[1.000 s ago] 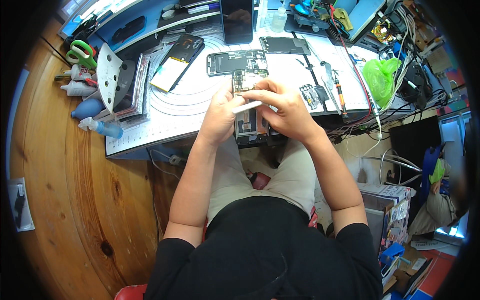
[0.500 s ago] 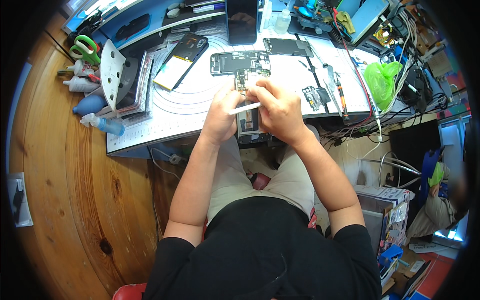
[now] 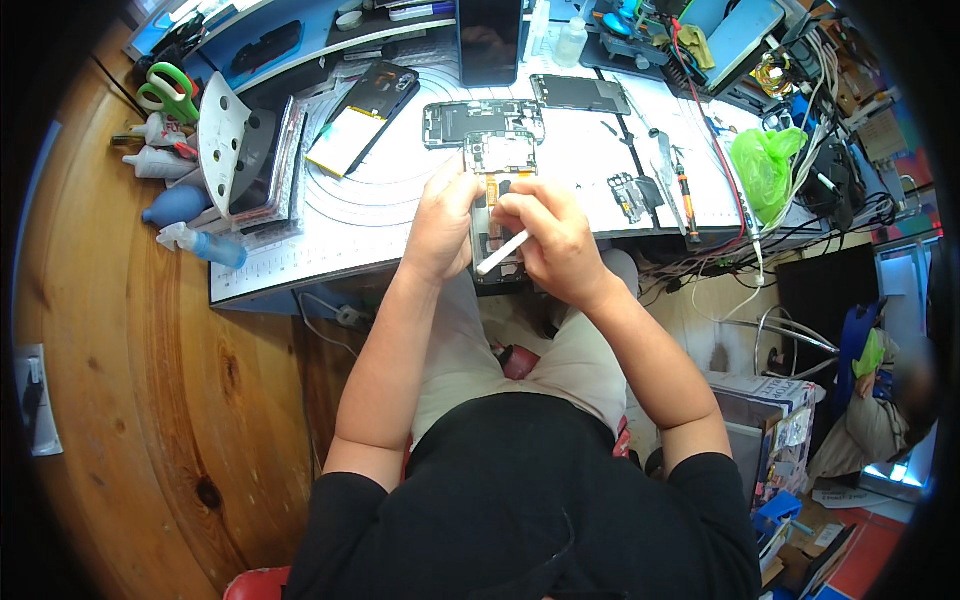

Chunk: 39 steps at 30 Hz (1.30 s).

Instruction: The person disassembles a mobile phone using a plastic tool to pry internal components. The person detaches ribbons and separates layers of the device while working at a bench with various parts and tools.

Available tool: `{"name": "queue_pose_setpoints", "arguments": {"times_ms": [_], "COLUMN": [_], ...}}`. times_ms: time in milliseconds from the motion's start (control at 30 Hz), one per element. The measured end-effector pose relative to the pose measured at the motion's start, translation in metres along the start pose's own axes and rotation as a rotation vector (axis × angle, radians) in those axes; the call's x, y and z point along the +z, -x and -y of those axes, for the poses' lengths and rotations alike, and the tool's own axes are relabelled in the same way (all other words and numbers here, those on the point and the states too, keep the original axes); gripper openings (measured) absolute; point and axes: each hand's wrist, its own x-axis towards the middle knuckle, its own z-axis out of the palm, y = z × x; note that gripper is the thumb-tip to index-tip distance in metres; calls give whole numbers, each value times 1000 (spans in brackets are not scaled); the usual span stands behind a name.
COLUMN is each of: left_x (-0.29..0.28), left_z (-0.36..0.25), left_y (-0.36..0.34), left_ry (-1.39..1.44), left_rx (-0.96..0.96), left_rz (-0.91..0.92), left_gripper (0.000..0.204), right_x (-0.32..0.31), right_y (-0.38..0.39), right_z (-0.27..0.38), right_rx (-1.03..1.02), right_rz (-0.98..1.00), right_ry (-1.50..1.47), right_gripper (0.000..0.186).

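An opened phone (image 3: 500,264) stands out over the front edge of the mat-covered desk, its circuit board (image 3: 500,152) and an orange flex cable showing at the upper end. My left hand (image 3: 442,230) grips the phone along its left side. My right hand (image 3: 555,245) is at its right, fingers curled round a slim white stick tool (image 3: 508,250) that slants down-left over the phone body; its fingertips are over the middle of the phone. Just beyond lies another opened phone body (image 3: 455,122), with a dark phone part (image 3: 580,92) to its right.
Phone shells and a battery (image 3: 340,140), green scissors (image 3: 170,95), bottles (image 3: 205,245) and a blue air blower (image 3: 172,205) lie left. Small parts (image 3: 630,195), screwdrivers (image 3: 685,200), cables and a green bag (image 3: 770,175) are right. An upright phone (image 3: 490,40) stands behind. Another person (image 3: 875,430) is at far right.
My right hand has shifted down a little; the white stick tool has swung from nearly level to a steeper down-left slant. More of the board and orange flex cable now shows.
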Motion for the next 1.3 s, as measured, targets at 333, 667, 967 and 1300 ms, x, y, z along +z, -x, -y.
{"name": "queue_pose_setpoints", "arguments": {"times_ms": [333,667,967,1300], "left_x": [9,-3,4,3], "left_z": [0,6,0,3], "left_y": [-3,-9,-2,-3], "left_ry": [63,71,89,97], "left_rx": [25,27,41,26], "left_rz": [-13,59,103,62], "left_gripper": [30,47,42,38], "right_x": [-26,-58,-66,-57], "right_y": [22,39,43,25], "right_z": [35,15,-8,9], "right_rx": [-26,387,350,351], "right_rz": [111,-329,120,-25], "right_ry": [-85,163,271,25], "right_gripper": [28,12,21,25]}}
